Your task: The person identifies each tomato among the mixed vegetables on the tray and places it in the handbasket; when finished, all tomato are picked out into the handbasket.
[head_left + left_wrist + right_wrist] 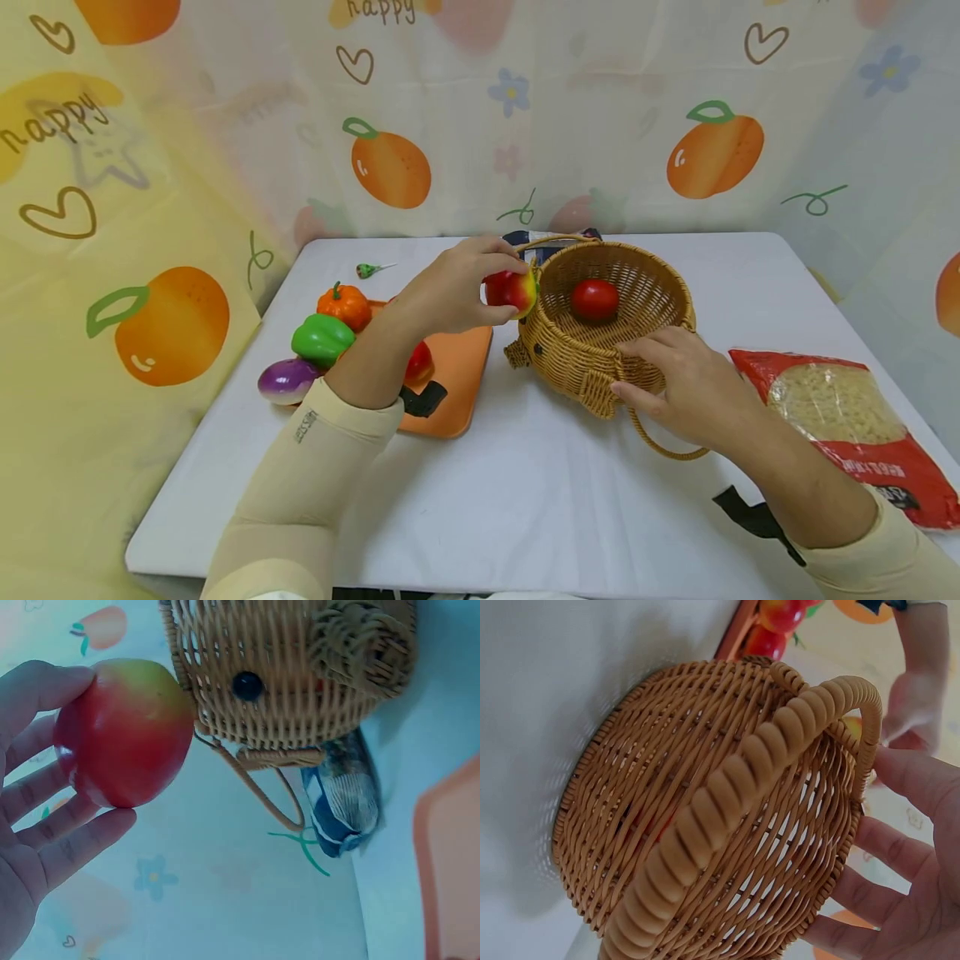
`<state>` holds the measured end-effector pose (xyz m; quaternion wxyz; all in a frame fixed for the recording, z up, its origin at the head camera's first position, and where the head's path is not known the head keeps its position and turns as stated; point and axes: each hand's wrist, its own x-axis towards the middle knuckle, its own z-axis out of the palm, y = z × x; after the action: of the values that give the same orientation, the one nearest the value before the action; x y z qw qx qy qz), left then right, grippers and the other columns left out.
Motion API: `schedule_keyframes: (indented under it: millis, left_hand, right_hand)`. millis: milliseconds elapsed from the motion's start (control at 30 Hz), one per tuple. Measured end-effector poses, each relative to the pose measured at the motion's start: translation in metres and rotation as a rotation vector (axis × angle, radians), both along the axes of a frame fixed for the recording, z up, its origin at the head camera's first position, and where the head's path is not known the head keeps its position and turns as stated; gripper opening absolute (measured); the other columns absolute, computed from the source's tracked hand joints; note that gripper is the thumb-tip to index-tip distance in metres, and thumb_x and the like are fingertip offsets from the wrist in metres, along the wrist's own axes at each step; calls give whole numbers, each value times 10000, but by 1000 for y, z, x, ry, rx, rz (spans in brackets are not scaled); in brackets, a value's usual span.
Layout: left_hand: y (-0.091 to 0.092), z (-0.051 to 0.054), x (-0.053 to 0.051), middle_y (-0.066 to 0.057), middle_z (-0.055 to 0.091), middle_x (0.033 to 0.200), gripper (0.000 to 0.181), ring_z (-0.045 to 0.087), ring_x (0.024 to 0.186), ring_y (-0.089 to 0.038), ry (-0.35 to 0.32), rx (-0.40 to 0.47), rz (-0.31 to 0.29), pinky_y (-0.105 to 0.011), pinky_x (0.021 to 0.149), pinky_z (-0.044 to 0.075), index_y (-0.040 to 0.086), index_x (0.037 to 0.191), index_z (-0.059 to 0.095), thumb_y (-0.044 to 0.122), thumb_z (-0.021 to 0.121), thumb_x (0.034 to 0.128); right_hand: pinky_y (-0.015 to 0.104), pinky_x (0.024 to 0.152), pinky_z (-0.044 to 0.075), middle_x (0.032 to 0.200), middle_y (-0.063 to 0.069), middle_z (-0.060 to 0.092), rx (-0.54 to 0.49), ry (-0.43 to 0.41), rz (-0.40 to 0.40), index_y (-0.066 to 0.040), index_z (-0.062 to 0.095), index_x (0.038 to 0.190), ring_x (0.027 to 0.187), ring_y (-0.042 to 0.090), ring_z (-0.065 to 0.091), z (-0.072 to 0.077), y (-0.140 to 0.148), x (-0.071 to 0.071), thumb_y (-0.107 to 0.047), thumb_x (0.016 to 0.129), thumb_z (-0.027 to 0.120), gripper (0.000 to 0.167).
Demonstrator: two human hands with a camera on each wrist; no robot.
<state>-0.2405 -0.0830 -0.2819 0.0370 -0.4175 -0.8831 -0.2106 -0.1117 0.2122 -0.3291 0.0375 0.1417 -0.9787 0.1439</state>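
Backdrop: A cloth (622, 50) printed with oranges and hearts fills the upper frame, its printing cut off at the top edge.
Table: The white tabletop (540, 508) spans the middle, its lower right covered by the person's right arm.
Basket: A wicker basket (558, 367) stands right of centre, with a dark bead eye and woven flaps; in the right wrist view its handle (727, 780) crosses in front and runs off the bottom edge.
Tray: The orange tray (457, 375), left of centre, is largely hidden by the left forearm and the produce.
Bag: A red bag (840, 404) with a clear window onto pale pieces lies at the right edge, partly behind the right forearm.
Right hand: Fingers and thumb of the right hand (690, 379) pinch the basket's near right rim.
Left hand: The left hand (461, 283), centre, curls thumb and fingers around a fruit.
Packet: A dark blue-and-white packet (341, 795) is mostly hidden behind the basket in the head view.
Held fruit: The red fruit (508, 290) is rounded and glossy, yellow-green at one end, held at the basket's left rim; whether it touches the wicker is hard to tell.
Produce: A purple eggplant (287, 382), green pepper (322, 340) and orange pumpkin (344, 306) sit at left; a red piece (420, 364) peeks past the forearm.
Tomato: A smooth red tomato (596, 300) lies inside the basket.
Smallest: A green-tipped stick (367, 271) lies upper left of centre, its details too small to read.
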Motion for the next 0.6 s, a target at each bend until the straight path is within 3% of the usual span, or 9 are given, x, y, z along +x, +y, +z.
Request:
schedule_keyframes:
  millis: [233, 600]
  left_hand:
    - [18, 4, -1, -50, 583, 1354, 424, 516, 1252, -228, 40, 45, -3, -286, 949, 539, 130, 1290, 697, 260, 783, 896]
    - [54, -14, -6, -63, 578, 1381, 467, 499, 1320, -222, 72, 35, -62, -281, 1053, 497, 114, 1320, 679, 305, 786, 908]
  right_hand:
    - [604, 913, 551, 1296, 144, 616, -1, -1, 2, -177, 671, 1342, 1237, 348, 530, 1, 0, 0, -437, 899, 757, 521]
    - [616, 922, 547, 1331, 161, 595, 12, -19, -7, -176, 661, 1356, 1266, 365, 509, 1, 0, 0, -460, 899, 751, 545]
